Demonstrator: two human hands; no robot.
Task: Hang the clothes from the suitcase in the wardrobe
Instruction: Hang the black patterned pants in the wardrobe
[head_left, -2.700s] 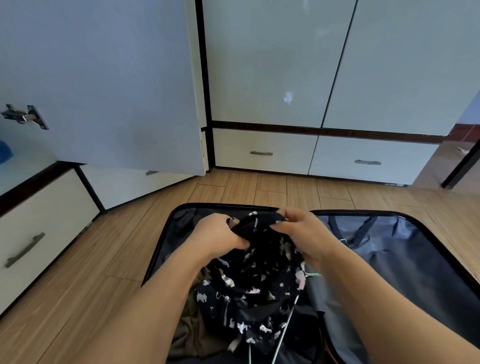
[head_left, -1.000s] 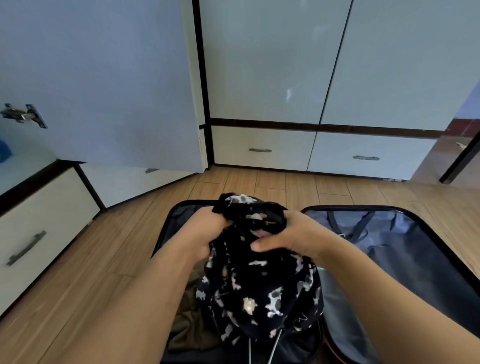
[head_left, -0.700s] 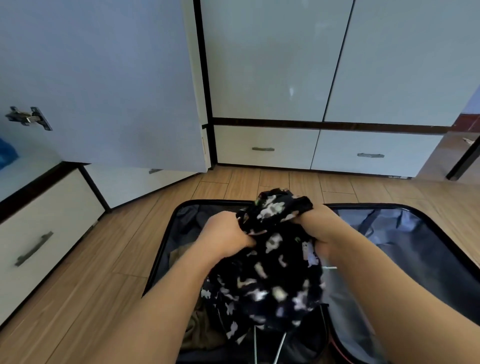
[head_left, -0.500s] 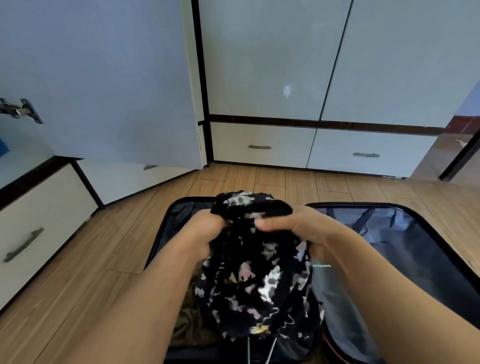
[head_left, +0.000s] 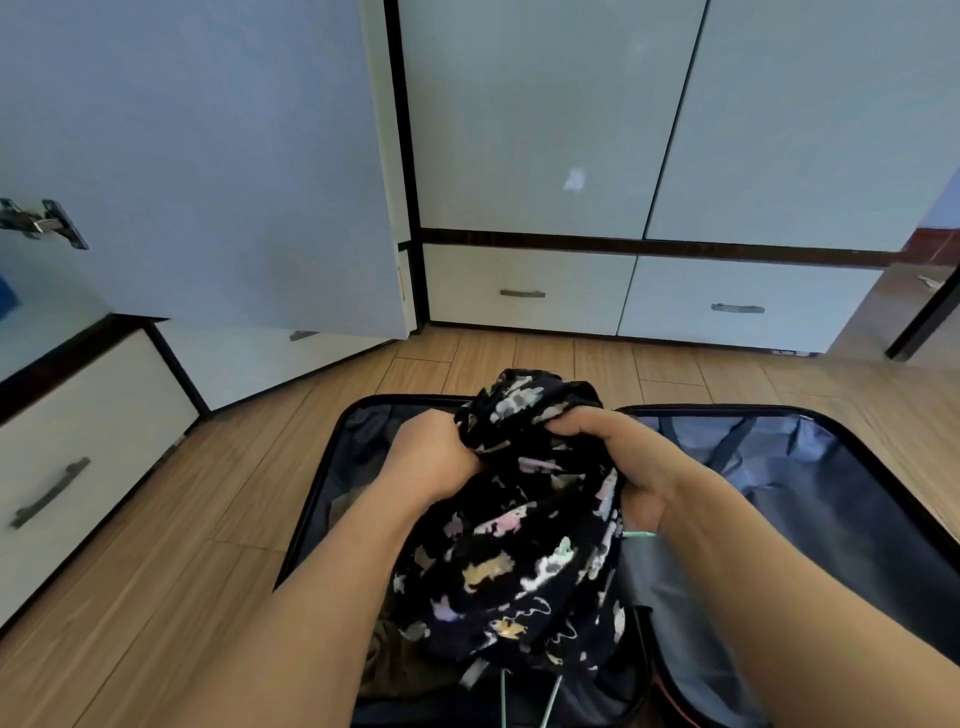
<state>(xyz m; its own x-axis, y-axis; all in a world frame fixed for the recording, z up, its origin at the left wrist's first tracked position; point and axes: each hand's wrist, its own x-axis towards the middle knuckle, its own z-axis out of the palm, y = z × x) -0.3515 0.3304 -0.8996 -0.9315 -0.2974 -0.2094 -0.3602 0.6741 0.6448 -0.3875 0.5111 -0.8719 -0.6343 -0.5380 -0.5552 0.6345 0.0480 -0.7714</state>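
Black patterned garment (head_left: 524, 545) bunched in both hands' curled fingers (head_left: 576, 427).

No text, label, brand or number can be read anywhere in the head view. The dark garment (head_left: 524, 525) carries only a scattered pattern of small pale animal-like figures, not letters. A small dark strip at the foot of the wardrobe's right drawer (head_left: 748, 306) might be a sticker, but it is too blurred to read.

Black garment (head_left: 524, 545), pastel print; suitcase (head_left: 810, 499) grey-blue lining.
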